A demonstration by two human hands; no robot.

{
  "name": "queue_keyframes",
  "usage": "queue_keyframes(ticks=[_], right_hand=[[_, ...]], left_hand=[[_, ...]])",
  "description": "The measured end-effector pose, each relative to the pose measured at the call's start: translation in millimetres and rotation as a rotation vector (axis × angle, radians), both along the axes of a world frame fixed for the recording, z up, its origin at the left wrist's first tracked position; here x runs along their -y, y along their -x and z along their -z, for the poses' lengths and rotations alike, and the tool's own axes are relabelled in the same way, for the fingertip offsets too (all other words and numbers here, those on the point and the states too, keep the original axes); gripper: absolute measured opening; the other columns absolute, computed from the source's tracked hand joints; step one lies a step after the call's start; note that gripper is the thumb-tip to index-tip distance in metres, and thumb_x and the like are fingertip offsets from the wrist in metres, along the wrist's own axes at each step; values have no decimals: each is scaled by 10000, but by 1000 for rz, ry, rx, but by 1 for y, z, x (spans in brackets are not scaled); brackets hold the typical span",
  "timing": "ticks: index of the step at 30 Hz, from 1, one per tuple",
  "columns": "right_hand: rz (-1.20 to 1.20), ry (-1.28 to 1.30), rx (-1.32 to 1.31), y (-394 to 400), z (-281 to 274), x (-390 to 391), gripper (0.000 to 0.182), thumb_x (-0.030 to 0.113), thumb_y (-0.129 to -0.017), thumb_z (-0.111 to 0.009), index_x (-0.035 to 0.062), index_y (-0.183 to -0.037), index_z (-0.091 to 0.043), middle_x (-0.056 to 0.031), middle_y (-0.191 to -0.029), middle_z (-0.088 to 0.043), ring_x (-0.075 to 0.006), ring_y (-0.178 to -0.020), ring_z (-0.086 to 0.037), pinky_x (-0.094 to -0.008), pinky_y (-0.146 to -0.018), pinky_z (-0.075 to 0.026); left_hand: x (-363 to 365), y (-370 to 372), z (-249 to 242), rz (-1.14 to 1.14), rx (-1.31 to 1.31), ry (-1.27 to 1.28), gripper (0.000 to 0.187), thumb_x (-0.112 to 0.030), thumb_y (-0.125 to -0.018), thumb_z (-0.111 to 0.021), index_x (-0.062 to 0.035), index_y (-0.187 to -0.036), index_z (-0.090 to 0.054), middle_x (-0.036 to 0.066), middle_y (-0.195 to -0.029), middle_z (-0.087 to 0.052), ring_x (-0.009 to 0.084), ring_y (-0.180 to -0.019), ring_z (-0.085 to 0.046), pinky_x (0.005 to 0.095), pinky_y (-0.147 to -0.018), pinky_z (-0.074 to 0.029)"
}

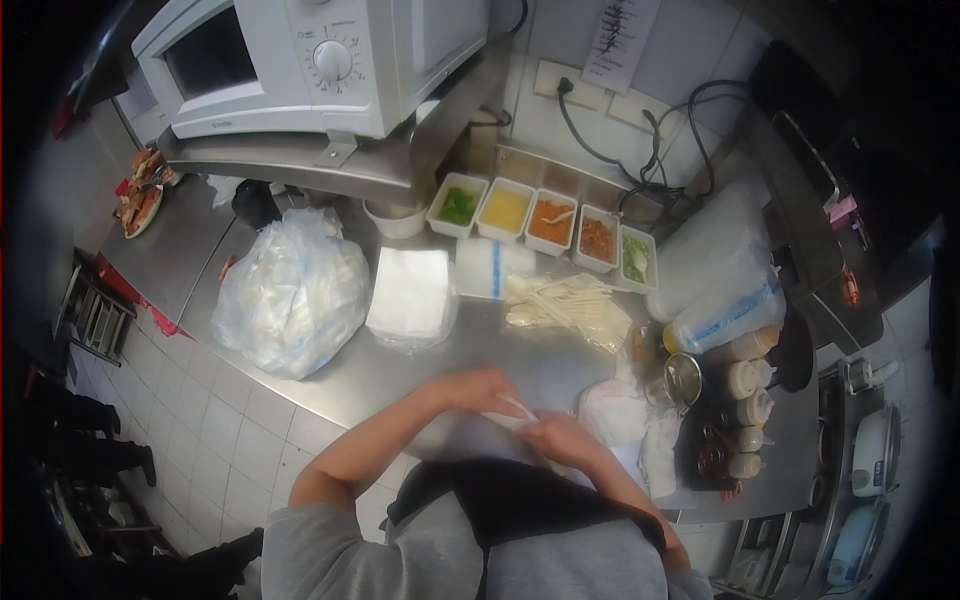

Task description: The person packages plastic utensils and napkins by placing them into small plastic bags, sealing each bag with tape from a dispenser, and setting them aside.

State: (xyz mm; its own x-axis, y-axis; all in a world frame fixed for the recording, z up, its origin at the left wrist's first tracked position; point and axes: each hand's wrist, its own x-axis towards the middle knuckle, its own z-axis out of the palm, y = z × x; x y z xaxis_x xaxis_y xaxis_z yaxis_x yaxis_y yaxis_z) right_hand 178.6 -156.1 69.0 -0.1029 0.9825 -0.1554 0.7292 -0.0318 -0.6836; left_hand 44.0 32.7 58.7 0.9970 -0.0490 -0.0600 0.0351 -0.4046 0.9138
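Note:
My left hand (pixel 487 388) and my right hand (pixel 558 438) meet over the front edge of the steel counter. Both are closed on a thin white paper-like piece (pixel 510 412), which runs between their fingers; its exact kind is too small to make out. Beyond my left hand lies a stack of white napkins (pixel 412 285) in clear wrap. Pale wooden cutlery (pixel 565 305) is spread on an opened clear bag farther back. Beside my right hand rests a crumpled white cloth (pixel 612 412).
A bulging plastic bag (pixel 292 290) of white items stands left. White tubs of chopped food (pixel 550 221) line the wall. Sauce bottles (pixel 752 408) and a metal cup (pixel 683 380) stand right. A microwave (pixel 333 95) sits on an overhanging shelf. Dark-clothed legs (pixel 95 455) show at left.

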Motion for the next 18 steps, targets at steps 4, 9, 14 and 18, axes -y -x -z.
queue_keyframes(ticks=[4, 9, 14, 18], right_hand=[[-13, 103, -11, -15, 3, 33, 253, 13, -763, -586, 142, -951, -698, -181, -877, -640, -336, -861, -619, -406, -787, -473], [85, 90, -148, -15, -17, 52, 282, 11, -784, -586, 144, -1011, -687, -188, -866, -646, -320, -853, -631, -391, -774, -479], [122, 85, -135, -17, -15, 55, 288, 11, -786, -589, 143, -1023, -684, -188, -872, -646, -320, -850, -632, -387, -769, -480], [148, 84, -150, -19, -14, 57, 292, 10, -787, -592, 143, -1032, -682, -188, -878, -647, -321, -848, -634, -384, -765, -481]], left_hand=[[11, -58, 9, -18, 360, -183, 230, -199, -809, -659, -73, -999, -686, 117, -985, -646, 263, -885, -610, 346, -775, -470], [75, -121, 30, 175, 499, -505, 254, -221, -724, -693, -126, -960, -692, 42, -1181, -538, 238, -1210, -416, 524, -1023, -261], [78, -149, 30, 284, 569, -659, 147, -283, -723, -677, -141, -764, -679, 66, -1060, -541, 245, -1127, -440, 515, -997, -276], [52, -123, -11, 86, 430, -534, 253, -251, -694, -717, -135, -906, -643, 65, -1120, -527, 256, -1195, -400, 518, -1008, -243]])
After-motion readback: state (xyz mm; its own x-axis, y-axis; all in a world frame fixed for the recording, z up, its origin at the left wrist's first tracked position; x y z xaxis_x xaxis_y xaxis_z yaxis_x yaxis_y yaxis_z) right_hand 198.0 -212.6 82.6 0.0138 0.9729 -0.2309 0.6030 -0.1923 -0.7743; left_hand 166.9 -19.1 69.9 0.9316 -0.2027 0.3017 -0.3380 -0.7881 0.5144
